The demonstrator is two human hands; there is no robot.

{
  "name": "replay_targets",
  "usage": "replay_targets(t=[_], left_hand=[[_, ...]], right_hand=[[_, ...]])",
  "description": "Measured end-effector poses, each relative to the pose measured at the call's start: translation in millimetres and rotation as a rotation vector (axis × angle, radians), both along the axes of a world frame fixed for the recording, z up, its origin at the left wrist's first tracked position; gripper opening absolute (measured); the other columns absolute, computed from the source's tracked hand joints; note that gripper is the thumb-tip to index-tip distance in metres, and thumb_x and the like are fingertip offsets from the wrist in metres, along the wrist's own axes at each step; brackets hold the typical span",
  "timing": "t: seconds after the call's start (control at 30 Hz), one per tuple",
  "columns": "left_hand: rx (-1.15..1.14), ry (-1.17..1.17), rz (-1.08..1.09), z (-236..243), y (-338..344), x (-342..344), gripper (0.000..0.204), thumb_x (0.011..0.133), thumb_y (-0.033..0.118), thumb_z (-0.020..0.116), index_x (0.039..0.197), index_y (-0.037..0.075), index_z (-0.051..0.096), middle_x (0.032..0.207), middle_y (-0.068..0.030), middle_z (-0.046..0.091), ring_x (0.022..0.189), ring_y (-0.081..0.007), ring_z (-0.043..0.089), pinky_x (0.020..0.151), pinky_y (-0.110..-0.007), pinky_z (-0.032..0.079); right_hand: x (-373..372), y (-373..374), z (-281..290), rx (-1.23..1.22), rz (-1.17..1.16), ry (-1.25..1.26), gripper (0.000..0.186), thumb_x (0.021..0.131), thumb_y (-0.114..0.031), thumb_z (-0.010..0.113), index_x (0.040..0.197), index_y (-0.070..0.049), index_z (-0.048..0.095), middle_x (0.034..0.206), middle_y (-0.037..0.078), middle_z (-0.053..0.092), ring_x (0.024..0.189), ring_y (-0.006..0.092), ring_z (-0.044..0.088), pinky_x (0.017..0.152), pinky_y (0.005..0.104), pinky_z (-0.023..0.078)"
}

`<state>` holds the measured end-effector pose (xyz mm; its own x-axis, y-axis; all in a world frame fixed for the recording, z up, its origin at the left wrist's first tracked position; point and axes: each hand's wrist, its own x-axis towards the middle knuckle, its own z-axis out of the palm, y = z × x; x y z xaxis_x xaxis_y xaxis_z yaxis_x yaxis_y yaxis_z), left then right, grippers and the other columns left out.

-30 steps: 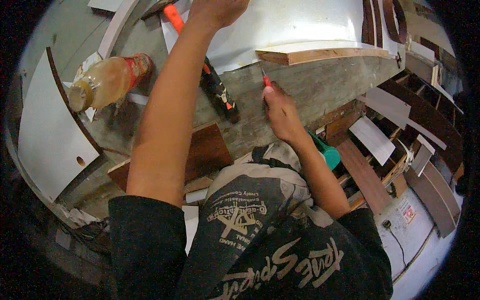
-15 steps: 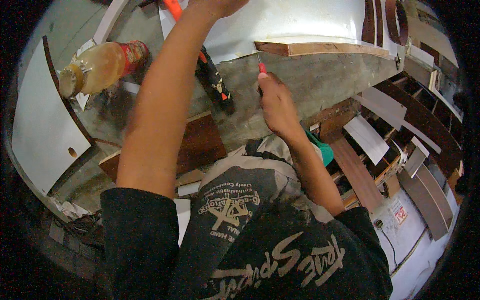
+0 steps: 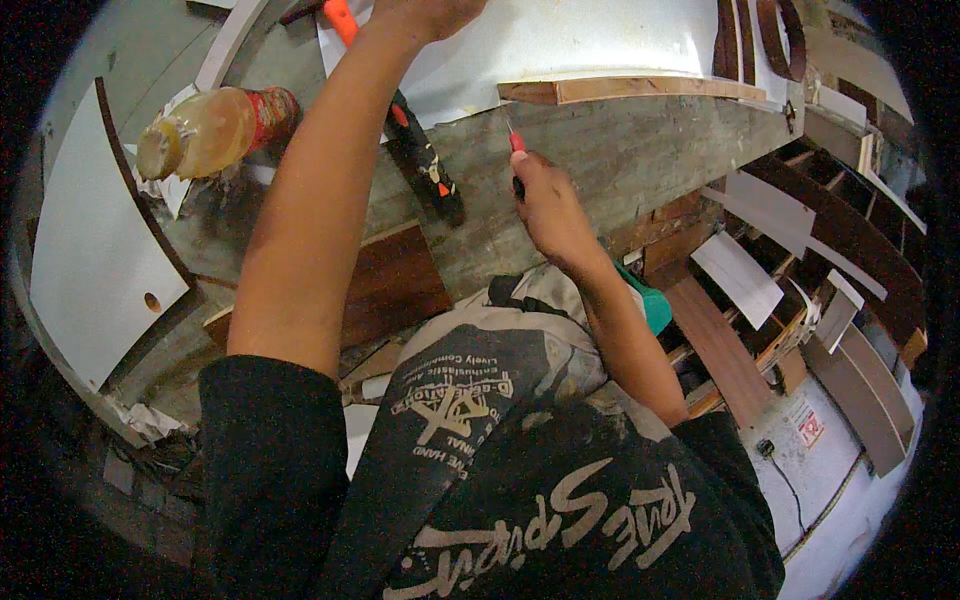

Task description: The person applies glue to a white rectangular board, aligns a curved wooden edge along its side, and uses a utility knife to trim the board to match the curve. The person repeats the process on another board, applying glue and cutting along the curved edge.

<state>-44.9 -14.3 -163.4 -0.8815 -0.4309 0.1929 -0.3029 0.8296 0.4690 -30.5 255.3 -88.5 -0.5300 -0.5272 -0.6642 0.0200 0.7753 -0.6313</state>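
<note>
My right hand (image 3: 548, 205) is closed round a red-and-black-handled tool (image 3: 517, 145) with a thin pointed metal tip. That tip stands just below the near left corner of a wood-edged panel strip (image 3: 640, 90). My left hand (image 3: 428, 15) reaches over a white sheet (image 3: 590, 40) at the top edge, its fingers cut off by the picture's border. Under my left forearm lies a hammer (image 3: 425, 155) with an orange and black handle. Left of that forearm, a plastic bottle (image 3: 205, 130) of yellowish stuff rests on its side.
A white curved panel (image 3: 105, 250) with a dark edge and a hole lies at the left. A brown board (image 3: 395, 285) is close to my body. At the right, several offcuts (image 3: 738, 278) lie over dark wooden frames. Dark curved strips (image 3: 748, 40) sit at the top right.
My right hand has drawn the tool's tip slightly back from the strip's corner. The whole view has shifted a little; my left hand stays over the white sheet.
</note>
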Motion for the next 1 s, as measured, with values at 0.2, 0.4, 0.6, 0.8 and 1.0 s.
replay_targets(t=[0.2,0.4,0.6,0.8,1.0], left_hand=[[0.013,-0.046,-0.011,-4.0,-0.1,-1.5,0.072,0.104,0.04,0.047,0.162,0.006,0.021,0.157,-0.0215,0.043,0.149,-0.0352,0.036,0.126,-0.048,0.022],[0.163,0.102,-0.002,10.6,1.1,3.5,0.065,0.105,0.043,0.048,0.156,0.006,0.037,0.152,-0.0228,0.049,0.146,-0.0354,0.042,0.125,-0.048,0.024],[0.396,-0.22,0.07,80.5,10.2,30.2,0.057,0.103,0.047,0.05,0.148,0.013,0.054,0.151,-0.0223,0.051,0.143,-0.0336,0.047,0.122,-0.053,0.026],[0.611,0.545,0.556,87.3,140.2,41.1,0.102,0.083,0.059,0.074,0.153,-0.002,0.031,0.147,-0.0264,0.045,0.139,-0.0401,0.043,0.12,-0.049,0.029],[0.524,0.767,0.819,34.9,199.9,-1.0,0.136,0.071,0.07,0.078,0.158,-0.005,0.005,0.161,-0.0304,0.017,0.151,-0.0441,0.021,0.122,-0.053,0.021]], right_hand=[[-6.7,28.2,3.7,0.123,0.062,-0.125,0.055,0.107,-0.046,0.041,0.086,0.003,0.055,0.076,0.021,0.057,0.073,0.0328,0.055,0.07,0.0466,0.042],[-28.8,83.4,43.3,-0.068,0.138,-0.032,0.042,0.106,-0.048,0.049,0.096,-0.007,0.055,0.08,-0.002,0.047,0.063,0.0103,0.042,0.056,0.0303,0.034],[-130.9,111.1,124.1,0.052,-0.2,0.02,0.044,0.107,-0.055,0.045,0.107,-0.013,0.059,0.079,-0.005,0.049,0.066,0.0068,0.044,0.058,0.0239,0.034],[-233.6,2.7,177.5,0.048,0.553,0.396,0.053,0.11,-0.05,0.04,0.114,-0.003,0.063,0.087,0.001,0.057,0.077,0.0124,0.048,0.069,0.0289,0.041],[-229.0,-119.9,87.0,0.061,1.384,0.078,0.047,0.11,-0.039,0.04,0.125,-0.003,0.067,0.119,0.026,0.069,0.106,0.043,0.067,0.093,0.0499,0.052]])
